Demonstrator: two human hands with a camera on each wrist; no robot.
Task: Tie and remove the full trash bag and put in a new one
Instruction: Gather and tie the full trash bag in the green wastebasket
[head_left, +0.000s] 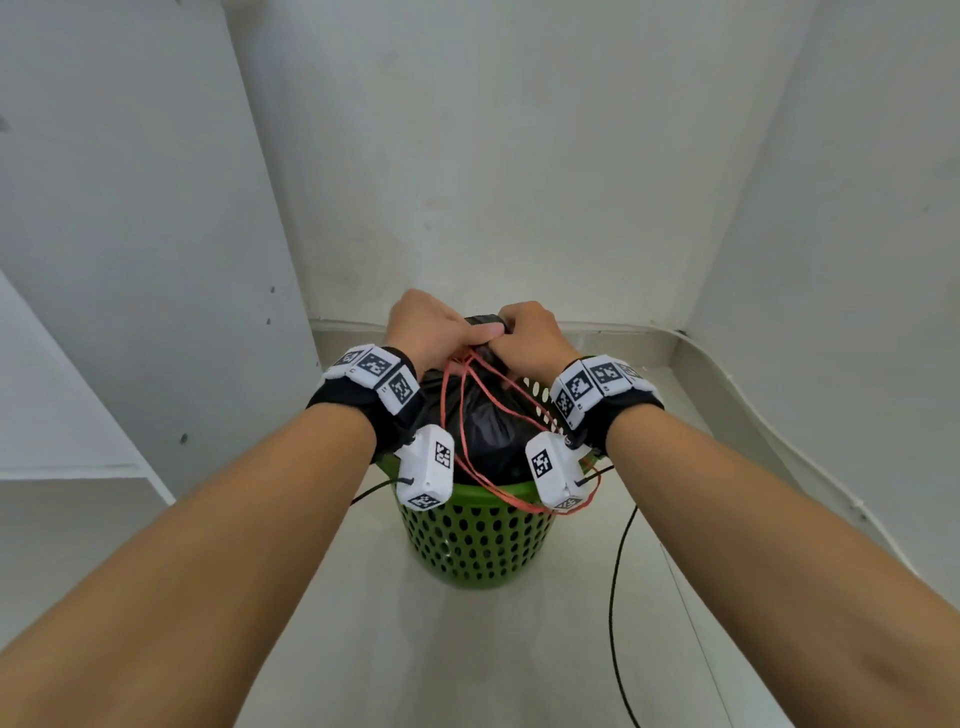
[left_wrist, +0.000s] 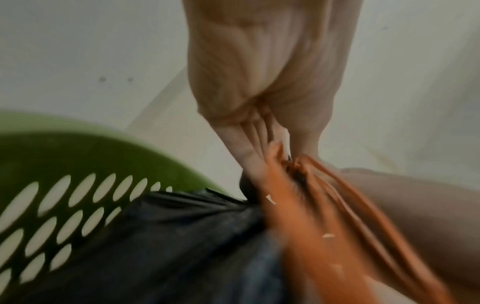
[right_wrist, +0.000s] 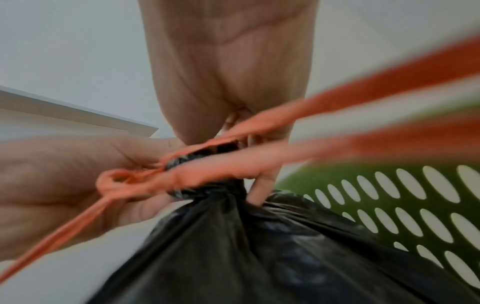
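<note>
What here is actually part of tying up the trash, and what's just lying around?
Part of the job:
- black trash bag, neck gathered
- orange drawstrings
- green basket holding the bag
- left hand and right hand, both gripping the neck

Just there:
- black cable on the floor
- white walls

Both bare forearms reach forward and slightly inward, so the hands meet close together, knuckles up. Each wrist wears a black band with white marker blocks and a small white camera box hanging below it. The left hand (head_left: 423, 325) is curled, its fingers pinching the drawstring (head_left: 470, 415) at the neck of the bag (head_left: 483, 415). The right hand (head_left: 530, 332) is curled too, thumb laid across the top, gripping that same neck, touching the left hand
</note>
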